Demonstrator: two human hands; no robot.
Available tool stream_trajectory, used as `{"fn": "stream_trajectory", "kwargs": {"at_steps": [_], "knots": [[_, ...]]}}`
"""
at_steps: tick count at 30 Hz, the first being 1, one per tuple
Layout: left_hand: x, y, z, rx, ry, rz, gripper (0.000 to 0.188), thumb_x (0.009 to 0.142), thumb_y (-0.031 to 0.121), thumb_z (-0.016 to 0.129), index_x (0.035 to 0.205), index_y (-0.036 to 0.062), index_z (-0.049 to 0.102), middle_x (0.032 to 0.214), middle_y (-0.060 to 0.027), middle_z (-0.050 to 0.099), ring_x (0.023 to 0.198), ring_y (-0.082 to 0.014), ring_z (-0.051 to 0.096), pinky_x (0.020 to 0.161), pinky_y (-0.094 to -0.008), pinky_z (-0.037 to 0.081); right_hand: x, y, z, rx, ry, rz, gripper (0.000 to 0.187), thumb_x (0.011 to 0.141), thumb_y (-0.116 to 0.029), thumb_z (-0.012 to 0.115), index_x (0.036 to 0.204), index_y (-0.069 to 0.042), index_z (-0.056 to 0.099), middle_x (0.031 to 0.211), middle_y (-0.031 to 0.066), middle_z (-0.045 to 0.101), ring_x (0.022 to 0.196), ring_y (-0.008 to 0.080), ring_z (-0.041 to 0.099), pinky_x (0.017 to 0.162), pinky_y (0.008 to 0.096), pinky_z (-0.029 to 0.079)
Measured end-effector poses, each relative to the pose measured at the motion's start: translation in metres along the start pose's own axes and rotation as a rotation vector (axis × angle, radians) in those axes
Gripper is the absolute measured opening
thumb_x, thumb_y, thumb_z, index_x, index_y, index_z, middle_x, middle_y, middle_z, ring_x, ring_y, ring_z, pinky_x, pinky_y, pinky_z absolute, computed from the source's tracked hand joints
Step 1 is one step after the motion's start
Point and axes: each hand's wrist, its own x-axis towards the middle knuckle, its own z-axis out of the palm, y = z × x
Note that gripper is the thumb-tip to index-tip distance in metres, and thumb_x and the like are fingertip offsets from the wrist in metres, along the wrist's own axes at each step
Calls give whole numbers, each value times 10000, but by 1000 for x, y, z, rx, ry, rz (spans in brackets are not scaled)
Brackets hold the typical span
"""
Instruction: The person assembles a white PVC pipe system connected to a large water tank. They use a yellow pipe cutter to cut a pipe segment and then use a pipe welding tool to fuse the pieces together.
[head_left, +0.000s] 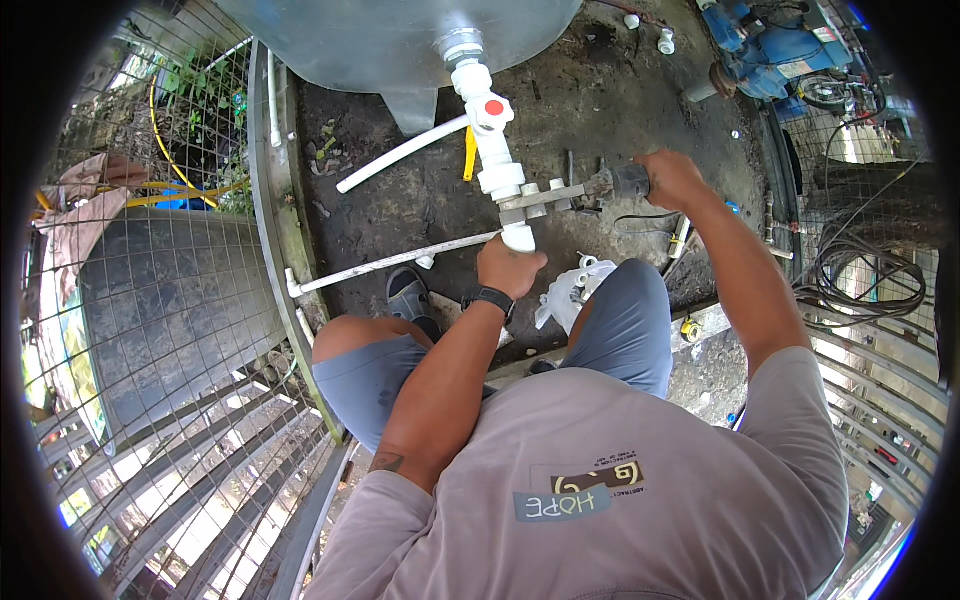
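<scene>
My right hand (668, 180) is closed round the dark handle end of a pipe fusion welder (570, 192). Its flat metal plate with pale round sockets reaches left, between the white pipe fitting (502, 180) above and a white pipe elbow (518, 239) below. My left hand (510, 266) is wrapped round that elbow, its thumb pointing right. A long white pipe (400, 263) runs leftward from beside this hand. Above stands a white valve (490, 112) with a red round centre, joined to the grey tank (400, 40). A white arm (405, 153) slants left from the valve.
A white plastic bag (575, 285) with fittings lies by my right knee. Wire mesh fencing (180, 290) borders the left. A blue pump (790, 50) sits at upper right, with a coiled black cable (865, 280) below. A yellow handle (470, 153) shows beside the valve.
</scene>
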Motion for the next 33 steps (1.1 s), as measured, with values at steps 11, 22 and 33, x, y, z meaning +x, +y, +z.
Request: {"fn": "stream_trajectory", "kwargs": {"at_steps": [11,22,33], "knots": [[1,6,-3,-13,-22,-56,400,651,229,768,955,-13,672,954,-186,714,911,-325,693,821,-381,529,2,-2,-2,-5,-41,-2,409,612,-68,682,1015,-134,693,926,181,690,899,405,647,776,499,522],[7,2,-3,10,-60,-59,413,647,227,773,962,-18,671,947,-186,714,908,-319,694,821,-378,528,4,-1,-2,-28,-69,17,405,628,-67,684,1024,-151,696,923,174,692,897,397,650,762,496,526],[8,-4,1,-38,-19,4,359,636,210,781,887,-26,680,859,-146,712,788,-257,679,737,-360,522,4,-1,-1,-18,-66,19,398,622,-49,682,1011,-138,696,911,176,691,893,396,651,761,496,523]]}}
